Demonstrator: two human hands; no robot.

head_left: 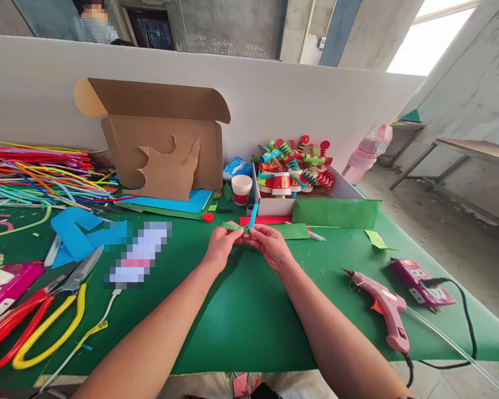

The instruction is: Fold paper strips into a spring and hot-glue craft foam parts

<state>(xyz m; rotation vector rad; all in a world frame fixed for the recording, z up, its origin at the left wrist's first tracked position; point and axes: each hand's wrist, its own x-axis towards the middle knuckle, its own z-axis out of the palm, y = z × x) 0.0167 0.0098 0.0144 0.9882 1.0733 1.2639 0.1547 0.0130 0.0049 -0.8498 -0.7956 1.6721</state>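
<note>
My left hand point(221, 245) pinches a green paper strip point(231, 226), whose free end points left. Against it, my right hand point(271, 243) grips a blue paper strip point(253, 215) that sticks upward. The two strips meet between my fingertips, though the fingers hide the join. Just behind my hands lie a red paper strip point(270, 220) and a wider green paper piece point(295, 231). A red round cap point(208, 218) rests beyond my left hand, near a small dark folded paper spring point(224, 210).
Paper cups point(242, 188) stand before a box of cup figures point(274, 208). A pink glue gun point(385, 305) and power strip point(422, 282) lie right. Scissors point(72, 299), blue paper point(77, 233), a cabled phone point(141, 252) and pipe cleaners point(37, 177) occupy the left; an open cardboard box point(158, 124) stands behind.
</note>
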